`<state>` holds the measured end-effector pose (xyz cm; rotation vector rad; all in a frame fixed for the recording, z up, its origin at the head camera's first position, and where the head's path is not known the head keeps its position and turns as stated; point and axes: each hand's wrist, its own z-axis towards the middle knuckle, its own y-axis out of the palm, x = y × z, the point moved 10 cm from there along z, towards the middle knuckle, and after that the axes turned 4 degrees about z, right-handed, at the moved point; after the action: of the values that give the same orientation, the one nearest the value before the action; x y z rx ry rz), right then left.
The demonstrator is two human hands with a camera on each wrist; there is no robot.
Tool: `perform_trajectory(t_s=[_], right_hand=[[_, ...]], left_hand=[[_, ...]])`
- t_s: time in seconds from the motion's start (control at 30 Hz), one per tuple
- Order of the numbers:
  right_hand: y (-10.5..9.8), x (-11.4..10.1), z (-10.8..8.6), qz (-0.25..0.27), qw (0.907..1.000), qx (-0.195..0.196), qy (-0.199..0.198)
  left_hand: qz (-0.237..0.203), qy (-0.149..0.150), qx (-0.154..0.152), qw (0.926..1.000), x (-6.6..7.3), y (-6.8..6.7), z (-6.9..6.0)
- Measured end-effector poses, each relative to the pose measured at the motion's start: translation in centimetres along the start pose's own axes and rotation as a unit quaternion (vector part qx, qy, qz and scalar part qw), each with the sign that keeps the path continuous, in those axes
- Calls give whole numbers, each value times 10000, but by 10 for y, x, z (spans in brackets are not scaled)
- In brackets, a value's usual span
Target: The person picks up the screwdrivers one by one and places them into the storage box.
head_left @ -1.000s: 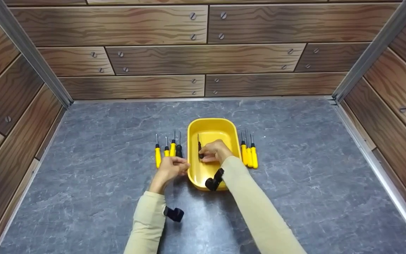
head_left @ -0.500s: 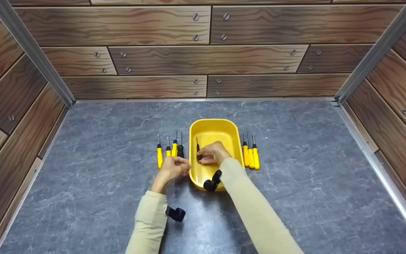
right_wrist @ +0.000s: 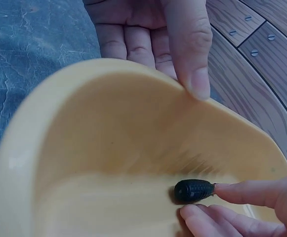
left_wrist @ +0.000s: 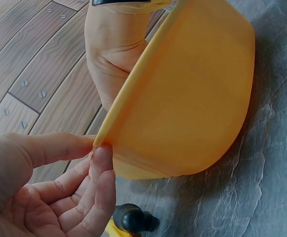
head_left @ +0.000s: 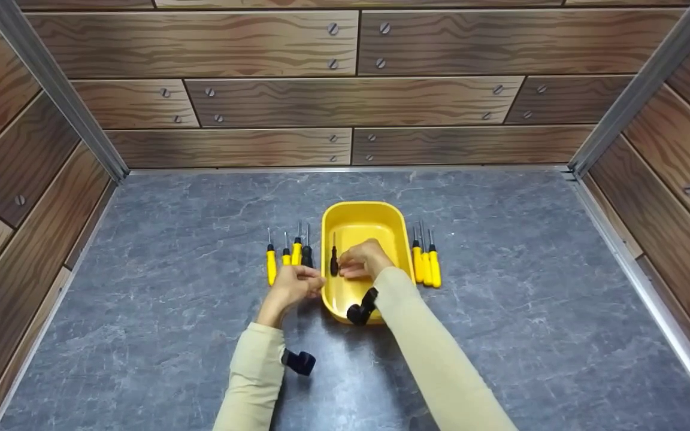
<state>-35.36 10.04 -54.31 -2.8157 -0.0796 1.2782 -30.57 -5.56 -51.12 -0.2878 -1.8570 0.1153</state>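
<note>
Yellow tub (head_left: 363, 214): upright on the grey surface (head_left: 501, 299), long side running away from the person.
Left hand (head_left: 292, 287): pinches the near part of the tub's left rim, thumb and fingers closed on the edge.
Right hand (head_left: 368, 256): reaches down inside the tub; its fingers stand loosely apart and seem to hold nothing. Whether a fingertip touches the black screwdriver is hard to tell.
Black screwdriver (head_left: 334, 263): lies inside the tub along the left wall, just beside the right hand's fingers, shaft pointing away from the person.
Left row (head_left: 297, 252): three yellow screwdrivers and a black one on the surface, outside the tub; the left hand hides some handle ends.
Right row (head_left: 426, 268): three yellow screwdrivers, close together beside the tub's right wall.
Done, by judgement: one screwdriver set down in the tub.
Left, by judgement: the right hand has yet to come out; seven screwdrivers lie outside, none in a hand.
</note>
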Motion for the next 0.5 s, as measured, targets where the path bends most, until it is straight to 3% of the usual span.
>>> perform_trajectory(t_s=[0.5], right_hand=[[-4,-7,-5,-199,9998,72,64]], left_hand=[[-1,-29,-18,10000,-1,0,-1]])
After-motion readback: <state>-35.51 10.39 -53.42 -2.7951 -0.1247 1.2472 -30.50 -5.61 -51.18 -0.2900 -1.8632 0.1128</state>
